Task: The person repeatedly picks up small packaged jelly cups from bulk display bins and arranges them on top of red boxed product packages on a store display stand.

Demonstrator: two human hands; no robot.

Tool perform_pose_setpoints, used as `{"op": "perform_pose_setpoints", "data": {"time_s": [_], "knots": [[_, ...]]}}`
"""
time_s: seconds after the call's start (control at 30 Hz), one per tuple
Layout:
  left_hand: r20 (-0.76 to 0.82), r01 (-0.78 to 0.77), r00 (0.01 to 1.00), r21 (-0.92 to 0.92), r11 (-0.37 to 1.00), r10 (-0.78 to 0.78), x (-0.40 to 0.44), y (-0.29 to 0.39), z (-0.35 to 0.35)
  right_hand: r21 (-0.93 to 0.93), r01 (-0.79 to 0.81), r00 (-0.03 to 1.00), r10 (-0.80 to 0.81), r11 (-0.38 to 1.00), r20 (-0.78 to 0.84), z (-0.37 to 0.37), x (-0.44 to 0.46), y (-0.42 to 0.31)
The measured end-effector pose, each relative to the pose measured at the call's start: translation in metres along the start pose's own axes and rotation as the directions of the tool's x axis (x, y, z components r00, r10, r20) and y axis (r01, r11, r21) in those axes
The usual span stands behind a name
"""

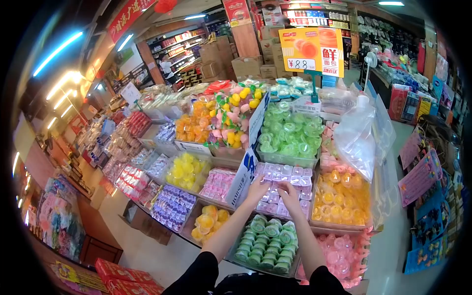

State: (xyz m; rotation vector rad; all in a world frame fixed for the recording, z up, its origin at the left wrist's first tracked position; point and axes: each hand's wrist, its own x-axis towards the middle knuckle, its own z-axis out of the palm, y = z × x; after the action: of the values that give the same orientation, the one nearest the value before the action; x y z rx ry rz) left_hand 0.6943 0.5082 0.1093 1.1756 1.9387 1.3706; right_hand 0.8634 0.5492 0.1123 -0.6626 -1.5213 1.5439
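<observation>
Over a bin of lilac packets on a crowded shop display, my left hand and right hand reach in side by side, fingers bent among the rows; I cannot tell whether either has closed on a packet. The lilac bin sits between a white divider and orange cups, with green cups behind and green tubs nearer me. Blue lettering on the divider appears to begin "HORS", its ending unclear. Above, a yellow sign reads "鲜面包" beside a "¥" and "88", any decimal point too small to make out. Upper left, a red banner ends in "广进".
</observation>
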Motion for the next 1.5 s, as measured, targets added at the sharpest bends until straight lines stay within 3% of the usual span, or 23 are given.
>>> {"op": "perform_pose_setpoints", "data": {"time_s": [0.03,0.07,0.17,0.2,0.27,0.33,0.43,0.47,0.57,0.6,0.7,0.73,0.83,0.93,1.03,1.2,1.3,1.33,1.5], "knots": [[-0.023,0.060,0.998,-0.022,0.998,-0.060,-0.001,0.022,-0.003,-0.022,-0.002,1.000,0.001,1.000,-0.007,0.001,0.006,0.004],[0.071,0.236,0.971,-0.138,0.962,-0.228,-0.008,0.044,-0.006,-0.002,-0.024,1.000,0.024,1.000,0.001,0.004,0.014,0.008],[0.039,0.265,0.963,-0.270,0.925,-0.265,-0.003,0.038,-0.001,-0.050,-0.069,0.997,0.071,0.996,0.027,0.013,0.035,0.031],[0.034,0.339,0.939,-0.264,0.903,-0.342,0.001,0.036,-0.001,-0.026,-0.069,0.997,0.070,0.997,0.039,0.017,0.037,0.028],[-0.016,0.312,0.948,-0.151,0.938,-0.318,0.026,-0.028,0.002,-0.020,-0.098,0.994,0.099,0.995,0.053,0.023,0.046,0.039],[-0.038,0.280,0.959,-0.046,0.959,-0.282,0.031,-0.040,-0.007,-0.042,-0.135,0.988,0.138,0.990,0.074,0.034,0.054,0.055],[0.036,0.333,0.943,-0.167,0.928,-0.331,0.028,-0.034,-0.016,-0.035,-0.135,0.986,0.137,0.990,0.093,0.044,0.056,0.078],[-0.064,0.274,0.953,-0.222,0.936,-0.295,0.026,-0.033,-0.012,-0.025,-0.057,0.997,0.058,0.998,0.060,0.050,0.058,0.088],[0.121,0.393,0.916,-0.085,0.915,-0.383,0.033,-0.041,-0.019,0.097,-0.204,0.970,0.187,0.974,0.157,0.064,0.066,0.115],[0.162,0.363,0.926,-0.142,0.921,-0.340,0.034,-0.053,-0.020,0.033,-0.138,0.976,0.130,0.990,0.175,0.068,0.068,0.122],[0.193,0.403,0.905,-0.097,0.910,-0.380,0.033,-0.054,-0.025,0.170,-0.294,0.948,0.265,0.941,0.173,0.071,0.060,0.099],[0.148,0.386,0.916,-0.075,0.920,-0.372,0.029,-0.050,-0.025,0.157,-0.257,0.960,0.234,0.953,0.153,0.074,0.060,0.099],[0.088,0.234,0.965,0.134,0.963,-0.247,0.022,-0.055,-0.027,0.071,-0.344,0.933,0.332,0.936,0.140,0.069,0.052,0.077],[0.072,0.058,0.994,0.275,0.960,-0.081,-0.002,-0.006,-0.040,0.018,-0.179,0.983,0.178,0.984,0.042,0.073,0.035,0.054],[0.091,-0.079,0.994,0.206,0.975,0.062,-0.029,0.024,-0.056,0.112,-0.204,0.975,0.212,0.973,-0.061,0.078,0.013,0.030],[0.021,-0.104,0.994,0.003,0.995,0.104,-0.084,0.055,-0.088,0.318,-0.159,0.967,0.212,0.935,-0.141,0.105,-0.043,-0.039],[-0.037,-0.074,0.997,-0.174,0.982,0.069,-0.127,0.046,-0.103,0.265,-0.157,0.981,0.182,0.951,-0.069,0.121,-0.077,-0.056],[-0.044,-0.069,0.997,-0.315,0.947,0.058,-0.143,0.042,-0.107,0.216,-0.123,0.990,0.136,0.969,-0.048,0.128,-0.085,-0.058],[-0.141,-0.106,0.989,-0.528,0.843,0.036,-0.220,0.044,-0.150,0.109,-0.077,0.996,0.071,0.991,0.058,0.175,-0.123,-0.086]]}}
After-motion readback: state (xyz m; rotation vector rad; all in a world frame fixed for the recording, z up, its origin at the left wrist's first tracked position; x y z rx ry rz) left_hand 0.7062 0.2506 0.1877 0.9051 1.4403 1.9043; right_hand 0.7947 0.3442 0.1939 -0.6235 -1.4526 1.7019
